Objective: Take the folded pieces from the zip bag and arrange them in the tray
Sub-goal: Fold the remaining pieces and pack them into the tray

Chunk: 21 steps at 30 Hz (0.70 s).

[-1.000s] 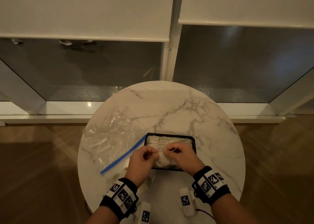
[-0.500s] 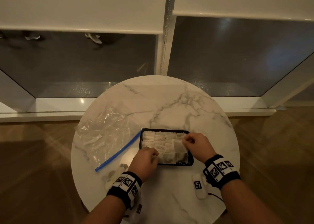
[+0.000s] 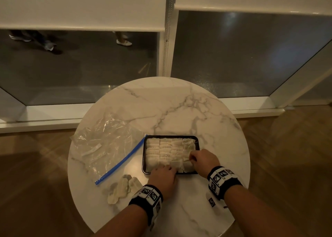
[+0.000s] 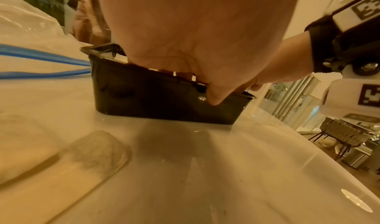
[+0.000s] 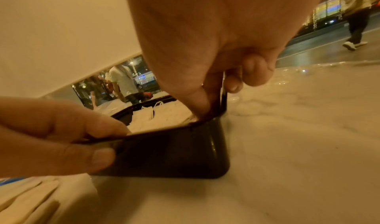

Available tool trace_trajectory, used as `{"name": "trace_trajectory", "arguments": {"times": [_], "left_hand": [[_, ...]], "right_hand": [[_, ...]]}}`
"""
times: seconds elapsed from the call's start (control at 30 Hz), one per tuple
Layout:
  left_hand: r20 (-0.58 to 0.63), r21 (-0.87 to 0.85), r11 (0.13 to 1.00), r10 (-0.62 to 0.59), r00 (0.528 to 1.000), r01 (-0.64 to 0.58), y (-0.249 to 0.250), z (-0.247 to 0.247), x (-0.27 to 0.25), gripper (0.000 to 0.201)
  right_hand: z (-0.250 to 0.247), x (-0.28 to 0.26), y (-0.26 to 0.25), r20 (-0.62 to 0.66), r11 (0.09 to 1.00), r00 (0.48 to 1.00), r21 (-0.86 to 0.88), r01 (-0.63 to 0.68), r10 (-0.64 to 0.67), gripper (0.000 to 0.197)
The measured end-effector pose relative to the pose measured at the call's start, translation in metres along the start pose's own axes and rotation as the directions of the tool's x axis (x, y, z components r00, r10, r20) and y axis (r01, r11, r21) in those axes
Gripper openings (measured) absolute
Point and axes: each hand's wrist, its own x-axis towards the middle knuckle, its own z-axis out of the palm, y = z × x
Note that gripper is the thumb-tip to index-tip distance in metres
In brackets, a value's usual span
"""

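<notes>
A black tray (image 3: 144,154) sits on the marble table, filled with rows of white folded pieces (image 3: 165,150). My left hand (image 3: 162,175) grips the tray's near rim, thumb on the outer wall (image 5: 98,159) and fingers over the edge. My right hand (image 3: 202,160) is at the tray's right end. Its thumb (image 5: 200,107) and curled fingers pinch a folded piece down against the right wall. The clear zip bag (image 3: 106,143) with its blue zip (image 3: 122,162) lies flat to the left of the tray (image 4: 164,100), apart from both hands.
A few more folded pieces (image 3: 122,187) lie loose on the table (image 3: 179,109) near my left wrist. A small white tagged block (image 3: 212,201) rests by my right wrist. The round table's edge curves close on all sides. Behind it is a window.
My hands were together over the tray's front, working on one piece. The left dropped to the near rim and the right carried the piece to the right column.
</notes>
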Motion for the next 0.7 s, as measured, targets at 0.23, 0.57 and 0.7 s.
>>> {"name": "trace_trajectory", "arguments": {"times": [0.23,0.57,0.7], "left_hand": [[-0.014,0.007,1.0,-0.005,1.0,0.005,-0.002,0.005,0.001,0.042],[-0.044,0.004,0.999,-0.035,0.998,0.036,0.0,0.007,0.001,0.042],[-0.068,-0.044,0.998,-0.035,0.997,0.032,0.001,0.009,0.001,0.038]], "right_hand": [[0.0,0.004,-0.008,0.013,0.96,0.995,-0.261,0.096,-0.096,0.02],[-0.005,-0.001,-0.014,-0.046,0.962,0.99,-0.248,0.118,-0.133,0.026],[0.005,-0.025,-0.027,-0.017,0.945,0.975,-0.251,0.211,-0.222,0.022]]}}
